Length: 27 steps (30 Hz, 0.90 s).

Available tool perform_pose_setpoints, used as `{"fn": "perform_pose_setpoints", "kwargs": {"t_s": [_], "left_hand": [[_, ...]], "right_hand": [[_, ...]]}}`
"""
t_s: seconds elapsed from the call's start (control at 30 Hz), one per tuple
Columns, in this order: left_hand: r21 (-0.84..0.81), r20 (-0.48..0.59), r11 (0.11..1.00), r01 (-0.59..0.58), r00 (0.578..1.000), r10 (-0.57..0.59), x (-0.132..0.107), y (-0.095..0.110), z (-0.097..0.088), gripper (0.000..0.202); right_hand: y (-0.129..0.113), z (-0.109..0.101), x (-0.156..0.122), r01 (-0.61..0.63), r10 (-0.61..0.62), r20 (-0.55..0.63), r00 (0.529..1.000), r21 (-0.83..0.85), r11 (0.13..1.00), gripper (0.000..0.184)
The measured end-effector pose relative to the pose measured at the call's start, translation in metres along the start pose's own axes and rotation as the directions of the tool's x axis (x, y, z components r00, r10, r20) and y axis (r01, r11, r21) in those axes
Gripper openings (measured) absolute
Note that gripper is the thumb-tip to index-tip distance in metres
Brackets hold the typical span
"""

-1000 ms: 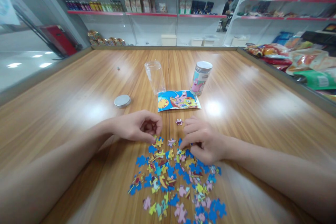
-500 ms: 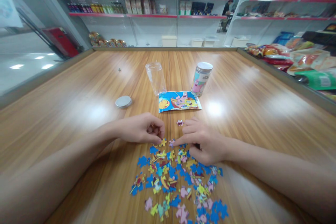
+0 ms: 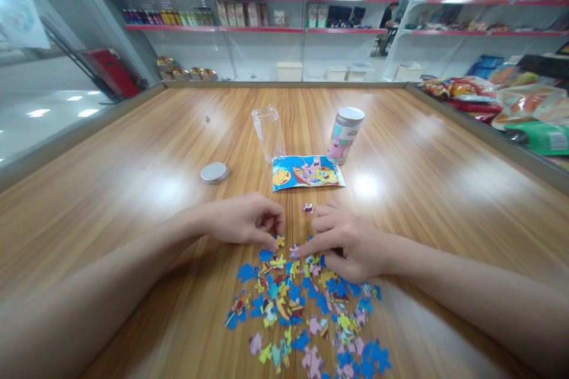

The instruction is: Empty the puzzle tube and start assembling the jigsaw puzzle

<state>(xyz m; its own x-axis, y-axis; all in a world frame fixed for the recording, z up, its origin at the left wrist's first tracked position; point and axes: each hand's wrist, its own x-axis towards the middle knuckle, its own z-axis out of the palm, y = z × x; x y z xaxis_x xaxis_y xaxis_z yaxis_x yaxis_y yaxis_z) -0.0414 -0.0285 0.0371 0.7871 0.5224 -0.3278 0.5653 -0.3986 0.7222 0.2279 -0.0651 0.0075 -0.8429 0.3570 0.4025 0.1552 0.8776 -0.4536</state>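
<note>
A heap of loose jigsaw pieces (image 3: 306, 308), blue, yellow and pink, lies on the wooden table (image 3: 133, 189) just in front of me. My left hand (image 3: 244, 222) rests at the heap's far left edge, fingers curled, thumb and fingertips pinching a yellow and blue piece (image 3: 279, 241). My right hand (image 3: 351, 243) lies on the heap's far right part, forefinger stretched out and pressing on a pink piece (image 3: 294, 250), the other fingers curled. A single piece (image 3: 308, 208) sits apart, just beyond my right hand.
Beyond the hands lie a cartoon picture card (image 3: 307, 172), an empty clear jar (image 3: 268, 133), a printed tin with a lid (image 3: 345, 134) and a loose silver lid (image 3: 214, 172). Snack bags (image 3: 511, 100) line the right edge. Store shelves (image 3: 267, 12) stand behind.
My left hand has slid slightly right along the heap's edge, closing on a yellow piece. My right forefinger has reached left onto a pink piece. The camera view has drifted a little.
</note>
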Motion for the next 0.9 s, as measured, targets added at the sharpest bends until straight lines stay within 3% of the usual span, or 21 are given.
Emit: {"fn": "perform_pose_setpoints", "kwargs": {"t_s": [0.4, 0.73, 0.9], "left_hand": [[-0.135, 0.008, 0.991, 0.013, 1.0, -0.013, 0.002, -0.002, 0.003, 0.03], [0.011, -0.169, 1.0, 0.019, 0.985, -0.017, 0.007, 0.006, 0.011, 0.019], [-0.049, -0.085, 0.999, 0.009, 0.996, -0.014, 0.005, 0.006, 0.009, 0.025]], "right_hand": [[-0.001, -0.002, 0.001, -0.002, 0.004, 0.047, 0.999, -0.041, 0.999, 0.047], [-0.002, -0.002, -0.001, 0.036, -0.035, 0.069, 0.997, -0.021, 0.999, 0.053], [-0.004, -0.001, 0.0, 0.049, -0.049, -0.007, 0.999, -0.003, 0.999, 0.047]]}}
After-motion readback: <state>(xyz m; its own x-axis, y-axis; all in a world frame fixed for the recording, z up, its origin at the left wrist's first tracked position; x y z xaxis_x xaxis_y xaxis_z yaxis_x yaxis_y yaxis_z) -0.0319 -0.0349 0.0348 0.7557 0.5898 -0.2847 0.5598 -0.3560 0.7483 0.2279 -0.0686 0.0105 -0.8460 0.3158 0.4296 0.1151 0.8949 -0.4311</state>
